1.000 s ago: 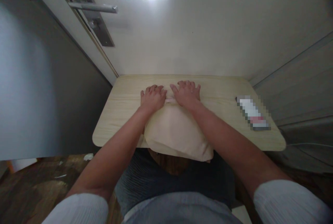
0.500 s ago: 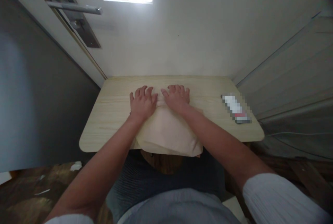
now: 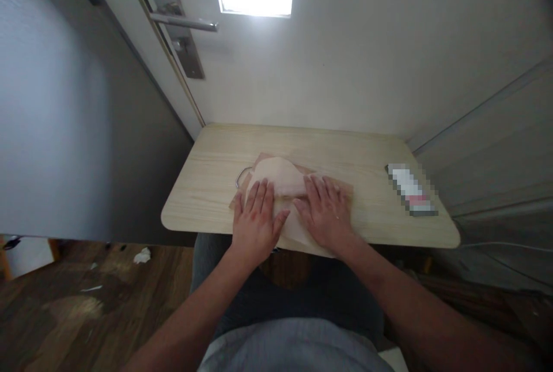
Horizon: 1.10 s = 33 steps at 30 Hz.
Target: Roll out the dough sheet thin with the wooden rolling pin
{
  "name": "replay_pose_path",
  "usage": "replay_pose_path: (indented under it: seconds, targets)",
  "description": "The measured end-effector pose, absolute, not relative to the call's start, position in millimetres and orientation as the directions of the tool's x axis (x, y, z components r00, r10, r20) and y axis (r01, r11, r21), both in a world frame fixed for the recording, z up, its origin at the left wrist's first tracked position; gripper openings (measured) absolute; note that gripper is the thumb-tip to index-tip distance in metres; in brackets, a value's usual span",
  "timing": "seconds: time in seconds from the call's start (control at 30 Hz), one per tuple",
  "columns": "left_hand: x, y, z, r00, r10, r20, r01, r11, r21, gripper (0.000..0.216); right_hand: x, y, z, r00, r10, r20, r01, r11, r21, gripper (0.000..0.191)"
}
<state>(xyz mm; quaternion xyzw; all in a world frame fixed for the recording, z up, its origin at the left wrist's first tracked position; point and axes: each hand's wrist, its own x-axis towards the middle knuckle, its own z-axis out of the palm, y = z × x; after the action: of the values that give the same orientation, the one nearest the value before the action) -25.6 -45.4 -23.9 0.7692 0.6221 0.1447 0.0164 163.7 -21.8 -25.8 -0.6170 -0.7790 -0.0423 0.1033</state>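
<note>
A pale cream, soft sheet [image 3: 280, 173] lies folded in front of me; whether it is dough or cloth I cannot tell. Under it is a thin brownish board [image 3: 345, 186], tilted to the table edges, with a curved metal handle [image 3: 242, 174] at its left end. My left hand [image 3: 256, 219] rests flat on the sheet's left part, fingers pointing away from me. On the right part lies my right hand [image 3: 326, 213], also flat with fingers stretched out. A fold runs across the sheet between both hands. The hands cover much of its near part.
The small light-wood table [image 3: 203, 193] stands against a white door with a metal lever handle [image 3: 185, 22]. A blurred-out flat object [image 3: 410, 190] lies at the table's right end. Grey panels flank the table. A crumpled white scrap [image 3: 142, 255] is on the floor at left.
Both hands have come back toward me from the sheet's far edge. The sheet's far part is now uncovered and a fold shows; the board and its handle have come into view.
</note>
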Motion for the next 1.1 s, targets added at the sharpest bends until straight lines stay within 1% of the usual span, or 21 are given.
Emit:
replay_pose_path:
  seconds: [0.1,0.23,0.4,0.53,0.7,0.83,0.97,1.1]
  targets:
    - [-26.1,-34.5,-22.6,0.162,0.969,0.188,0.958,-0.201,0.207,0.067,160.4,-6.4,-25.1,-0.204,0.958,0.202,0.972,0.223,-0.074,0.065]
    - [-27.3,0.8,-18.3,0.124,0.971,0.203,0.964,-0.167,0.208,0.066,147.5,39.4,-17.5,-0.154,0.974,0.168,0.979,0.173,-0.105,0.061]
    - [-33.0,45.6,-13.8,0.087,0.979,0.186,0.971,-0.125,0.203,0.063,129.9,94.3,-10.5,-0.102,0.986,0.133,0.983,0.120,-0.137,0.062]
    - [-39.0,77.6,-14.9,0.052,0.985,0.163,0.972,-0.087,0.219,0.063,121.8,126.2,-11.4,-0.093,0.988,0.125,0.981,0.112,-0.157,0.063]
    - [-46.4,108.9,-14.7,0.031,0.994,0.100,0.970,-0.054,0.235,0.063,114.6,158.2,-10.6,-0.103,0.991,0.082,0.982,0.114,-0.147,0.071]
    - [-52.2,125.8,-11.0,0.045,0.998,0.035,0.977,-0.051,0.205,0.060,107.8,178.1,-7.7,-0.102,0.993,0.065,0.984,0.110,-0.143,0.074]
    - [-57.4,140.4,-11.4,0.072,0.997,0.015,0.980,-0.073,0.184,0.055,102.2,193.5,-8.4,-0.098,0.991,0.090,0.984,0.111,-0.143,0.073]
    - [-61.5,152.5,-13.8,0.075,0.997,0.028,0.981,-0.079,0.177,0.049,98.4,205.4,-11.2,-0.068,0.984,0.164,0.982,0.095,-0.165,0.071]
